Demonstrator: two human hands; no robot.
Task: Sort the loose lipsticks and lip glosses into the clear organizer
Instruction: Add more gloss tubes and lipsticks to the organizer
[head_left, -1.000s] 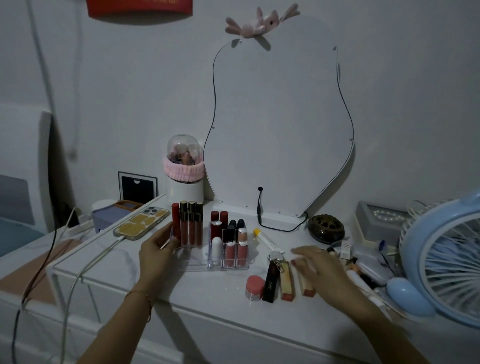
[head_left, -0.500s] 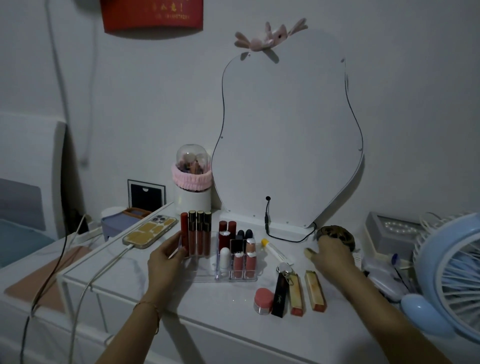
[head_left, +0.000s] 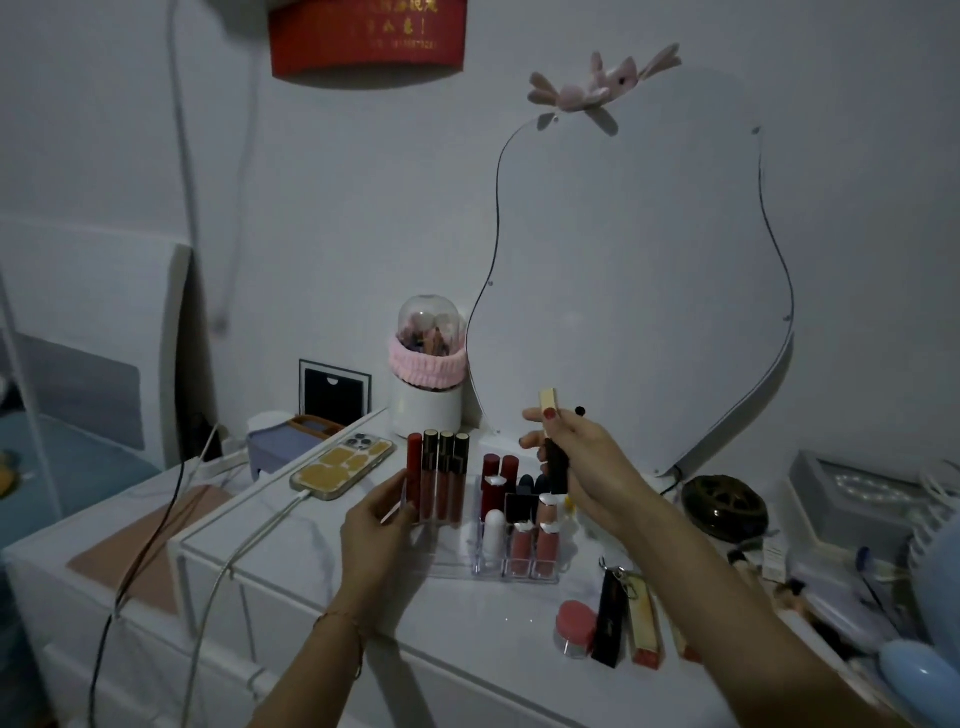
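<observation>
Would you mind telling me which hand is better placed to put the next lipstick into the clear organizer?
The right hand. It already holds a lipstick just above the organizer, over its right-hand slots. The left hand rests against the organizer's left side, steadying it.

The right hand (head_left: 587, 462) grips a lipstick (head_left: 554, 447) upright above the clear organizer (head_left: 452, 558), its pale end topmost; the left hand (head_left: 376, 525) rests against the organizer's left side, beside four tall lip glosses (head_left: 439, 475); three tubes (head_left: 626, 618) and a small pink jar (head_left: 575, 627) lie loose on the white dresser (head_left: 467, 639).
</observation>
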